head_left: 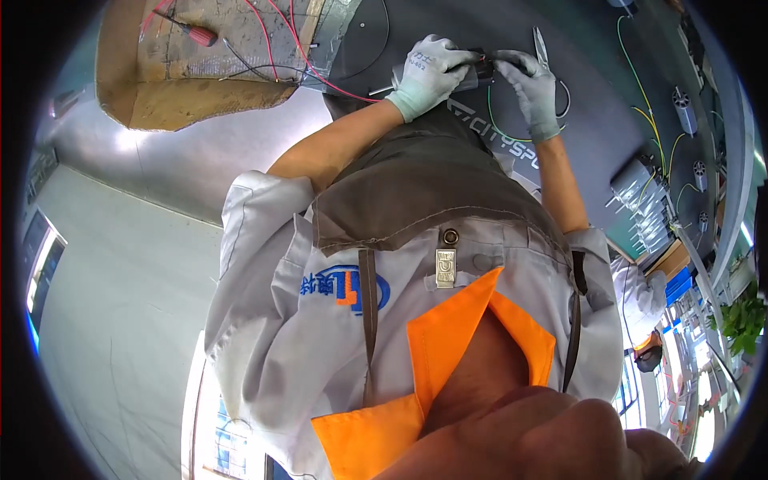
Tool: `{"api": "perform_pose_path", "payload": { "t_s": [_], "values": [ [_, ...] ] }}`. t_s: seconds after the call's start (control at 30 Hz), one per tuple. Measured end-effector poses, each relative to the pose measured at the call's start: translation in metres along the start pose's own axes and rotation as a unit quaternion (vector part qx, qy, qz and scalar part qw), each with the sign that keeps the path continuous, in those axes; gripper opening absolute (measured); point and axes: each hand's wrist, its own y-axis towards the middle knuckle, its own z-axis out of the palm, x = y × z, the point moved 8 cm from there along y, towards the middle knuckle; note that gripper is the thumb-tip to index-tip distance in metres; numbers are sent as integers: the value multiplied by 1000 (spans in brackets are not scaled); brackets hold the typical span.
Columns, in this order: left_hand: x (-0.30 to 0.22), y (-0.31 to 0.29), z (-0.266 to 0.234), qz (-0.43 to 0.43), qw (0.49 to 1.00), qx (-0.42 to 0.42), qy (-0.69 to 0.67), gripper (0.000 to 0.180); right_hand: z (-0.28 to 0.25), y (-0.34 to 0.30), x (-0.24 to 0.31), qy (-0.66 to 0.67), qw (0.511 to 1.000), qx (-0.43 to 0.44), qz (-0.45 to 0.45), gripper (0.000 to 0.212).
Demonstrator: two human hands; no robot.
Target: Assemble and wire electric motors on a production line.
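My left hand point(430, 74), in a pale work glove, is closed, thumb and fingers pinching a thin dark wire end. The gloved right hand point(531, 90) meets it from the other side, its darkened fingertips close to the same spot. A pair of scissors point(542, 50) is tucked in that right hand: the blades point away past the knuckles and a dark handle loop shows beside the wrist. Below the fingertips lies a dark part point(482, 74), partly hidden by the left hand. A green wire point(498, 122) curves beneath the right hand.
At the far left a cardboard piece point(152, 104) bears a red-handled screwdriver point(200, 34) and red wires point(300, 44). A dark printed mat point(592, 96) covers the bench. Cylindrical metal parts point(685, 112) with green-yellow wires and a finned metal part point(640, 196) lie right. Another person point(640, 292) is beyond.
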Motion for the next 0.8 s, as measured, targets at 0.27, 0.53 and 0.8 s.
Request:
{"api": "perform_pose_path", "payload": {
  "t_s": [0.27,0.53,0.8],
  "values": [
    [-4,-3,0,17,999,-14,27,22,17,-18,10,-122,982,-136,-45,17],
    [0,-3,5,21,999,-1,33,23,13,-17,-7,-71,971,-230,-7,19],
    [-5,0,5,53,999,0,12,27,18,-25,2,-121,956,-266,-6,19]
  ]
}}
